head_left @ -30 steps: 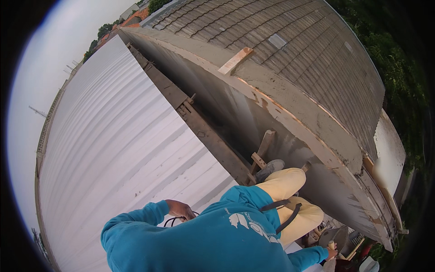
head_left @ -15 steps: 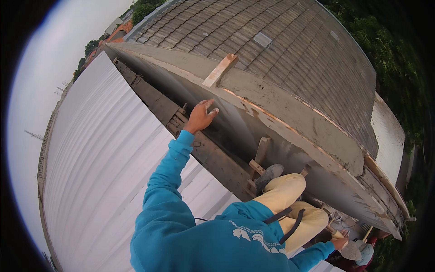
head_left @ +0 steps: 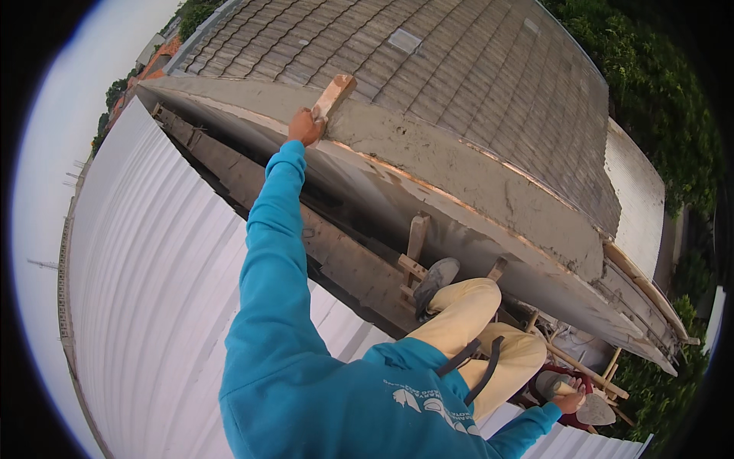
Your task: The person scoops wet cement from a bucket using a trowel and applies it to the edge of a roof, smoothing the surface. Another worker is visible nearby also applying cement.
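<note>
The wooden board [head_left: 334, 95] lies on top of the grey wall [head_left: 459, 176], and one end sticks out over the tiled roof [head_left: 459, 69]. The left hand [head_left: 306, 127] is stretched far up in a blue sleeve [head_left: 275, 252], and its grip is closed around the near end of the board. The right hand [head_left: 569, 399] is low down by the person's side. Its grip is pressed around the handle of a trowel [head_left: 592, 409]. The person's legs in yellow trousers [head_left: 474, 329] bend below, and a grey shoe [head_left: 434, 279] rests on a wooden frame [head_left: 417, 252] against the wall. A white ridged metal roof [head_left: 153, 291] lies to the left. Green trees [head_left: 657, 92] stand on the right.
</note>
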### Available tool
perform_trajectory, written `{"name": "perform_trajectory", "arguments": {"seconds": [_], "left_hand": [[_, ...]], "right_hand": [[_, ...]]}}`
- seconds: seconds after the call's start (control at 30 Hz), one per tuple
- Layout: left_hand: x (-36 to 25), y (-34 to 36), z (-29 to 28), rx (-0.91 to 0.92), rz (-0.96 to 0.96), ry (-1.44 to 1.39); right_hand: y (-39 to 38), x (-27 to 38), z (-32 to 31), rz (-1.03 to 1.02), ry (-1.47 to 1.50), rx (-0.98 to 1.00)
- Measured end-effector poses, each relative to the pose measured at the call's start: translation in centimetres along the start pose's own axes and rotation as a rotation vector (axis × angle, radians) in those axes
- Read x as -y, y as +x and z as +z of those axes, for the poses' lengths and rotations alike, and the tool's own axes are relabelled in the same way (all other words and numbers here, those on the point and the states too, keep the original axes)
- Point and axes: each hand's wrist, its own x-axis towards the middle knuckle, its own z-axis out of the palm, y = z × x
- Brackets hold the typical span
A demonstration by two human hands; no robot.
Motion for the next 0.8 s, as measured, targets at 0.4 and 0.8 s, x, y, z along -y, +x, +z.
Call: {"name": "perform_trajectory", "arguments": {"seconds": [0.4, 0.8], "left_hand": [[-9.1, -3.8, -1.4, 0.056, 0.05, -0.112], [-20.3, -7.5, -1.3, 0.073, 0.17, -0.115]], "right_hand": [[-2.3, -2.1, 3.2, 0.077, 0.058, 0.06], [-3.6, -2.8, 2.4, 0.136, 0.138, 0.071]]}}
